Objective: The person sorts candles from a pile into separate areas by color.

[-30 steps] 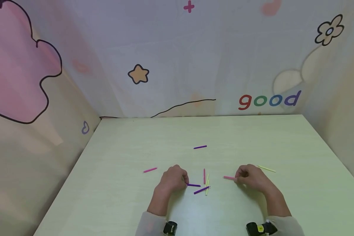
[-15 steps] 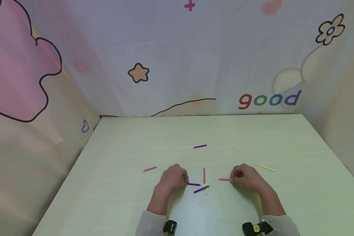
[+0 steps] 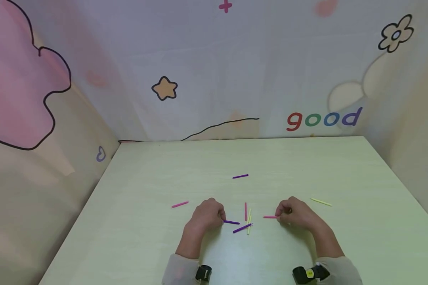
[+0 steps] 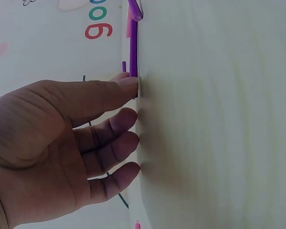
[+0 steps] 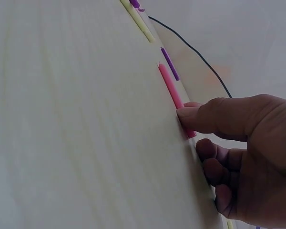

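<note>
The stick (image 3: pixel 232 222) at the left fingers (image 4: pixel 128 88) is purple; the pink stick (image 3: pixel 269 217) is at the right fingers (image 5: pixel 188 113). A far-right stick (image 3: pixel 321 202) is pale yellow. The bench (image 3: pixel 164 166) is pale greenish cream, faintly streaked. The pale lilac-grey backdrop (image 3: pixel 199 47) bears a black-outlined tan star (image 3: pixel 165 88), a pink plus (image 3: pixel 225 6), and red, green, blue and violet letters (image 3: pixel 311 120).

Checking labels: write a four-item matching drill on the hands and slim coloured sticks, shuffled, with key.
1. Left hand
2. Right hand
3. Lone slim purple stick
4. Lone slim pale-yellow stick

A. Right of the right hand
B. Pinches a slim pink stick
C. Farthest back on the pale table
D. Pinches another purple stick

Pairs: 1-D; 2-B; 3-C; 4-A
</note>
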{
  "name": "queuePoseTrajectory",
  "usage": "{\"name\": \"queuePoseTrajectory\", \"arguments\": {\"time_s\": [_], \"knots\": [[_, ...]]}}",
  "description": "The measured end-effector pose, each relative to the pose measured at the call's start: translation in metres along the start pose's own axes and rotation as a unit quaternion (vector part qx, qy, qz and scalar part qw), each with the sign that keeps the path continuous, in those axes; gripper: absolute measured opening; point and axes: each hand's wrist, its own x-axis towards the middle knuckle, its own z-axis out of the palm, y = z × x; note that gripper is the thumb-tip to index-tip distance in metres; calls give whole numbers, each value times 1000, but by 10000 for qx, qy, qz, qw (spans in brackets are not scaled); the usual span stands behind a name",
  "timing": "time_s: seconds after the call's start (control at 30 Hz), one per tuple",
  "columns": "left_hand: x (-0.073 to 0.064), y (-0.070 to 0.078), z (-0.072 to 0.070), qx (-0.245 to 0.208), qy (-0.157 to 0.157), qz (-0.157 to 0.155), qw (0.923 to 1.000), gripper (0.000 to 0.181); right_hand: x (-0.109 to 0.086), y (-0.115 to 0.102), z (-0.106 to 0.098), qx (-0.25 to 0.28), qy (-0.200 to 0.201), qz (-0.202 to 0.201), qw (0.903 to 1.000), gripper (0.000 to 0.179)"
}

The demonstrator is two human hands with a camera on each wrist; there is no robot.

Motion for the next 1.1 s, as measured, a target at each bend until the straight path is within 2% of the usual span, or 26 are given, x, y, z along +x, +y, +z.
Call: {"name": "queuePoseTrajectory", "arguments": {"time_s": [0.2,0.33,0.5,0.67,0.87,1.1], "knots": [[0,-1,-5,93,136,189,9997,13,1,0,0,-41,92,-93,9999,8],[0,-2,-8,-20,268,319,9991,11,1,-2,0,-7,97,-129,9999,8],[5,-3,-5,-182,397,418,9982,11,-1,-3,-1,-3,89,-7,10000,9],[11,-1,-6,-446,486,212,9976,9,-2,-2,0,-64,197,190,9996,12],[21,-3,-6,-404,731,200,9963,8,-2,-1,1,-140,341,342,9987,21],[41,-2,-4,-407,767,-58,9962,7,-2,1,-1,-150,313,370,9987,19]]}}
